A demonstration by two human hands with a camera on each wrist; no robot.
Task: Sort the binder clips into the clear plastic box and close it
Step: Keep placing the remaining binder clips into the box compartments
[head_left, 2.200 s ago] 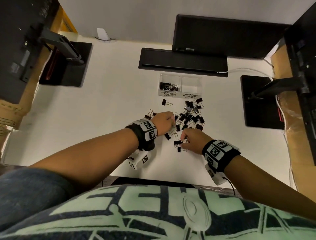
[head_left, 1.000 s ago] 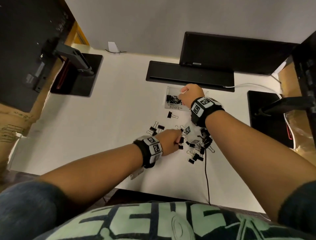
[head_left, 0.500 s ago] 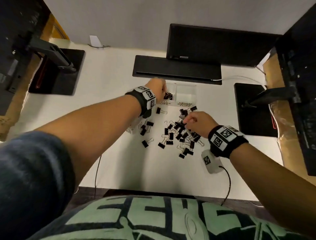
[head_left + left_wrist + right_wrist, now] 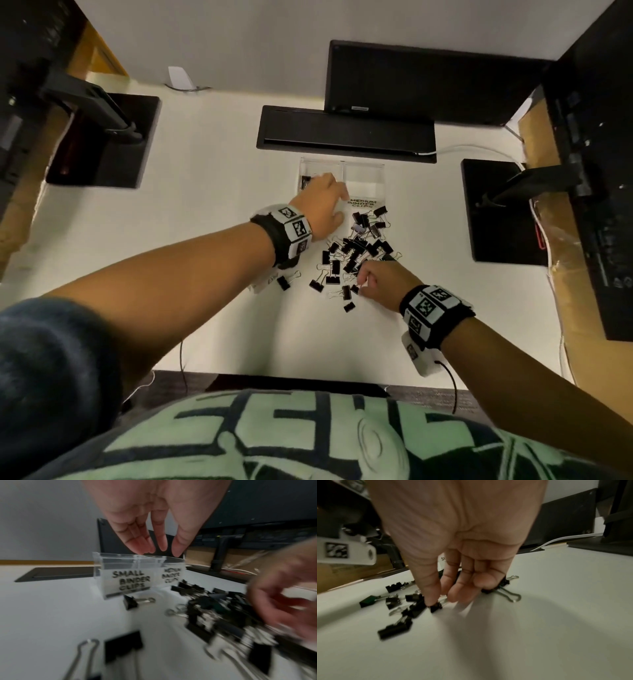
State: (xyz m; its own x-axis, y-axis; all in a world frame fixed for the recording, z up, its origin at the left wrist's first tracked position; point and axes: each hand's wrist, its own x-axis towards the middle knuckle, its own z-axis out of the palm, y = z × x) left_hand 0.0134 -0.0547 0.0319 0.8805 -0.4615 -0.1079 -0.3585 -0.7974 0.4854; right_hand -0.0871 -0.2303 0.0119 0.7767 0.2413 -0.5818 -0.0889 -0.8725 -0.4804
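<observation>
In the head view, the left hand (image 4: 322,202) hangs above centre over the box (image 4: 364,178), fingers relaxed and pointing down, empty, over the compartment marked for small clips. Below it to the right, the clips (image 4: 356,253) lie scattered on the bench (image 4: 205,205). The right hand (image 4: 380,281), nearer that pile, pinches a small clip (image 4: 435,607) at its lower edge; the box lies up-frame from it.

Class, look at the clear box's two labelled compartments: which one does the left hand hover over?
The left hand hovers over the clear box's compartment labelled "SMALL BINDER CLIPS", not the medium compartment beside it.
</observation>
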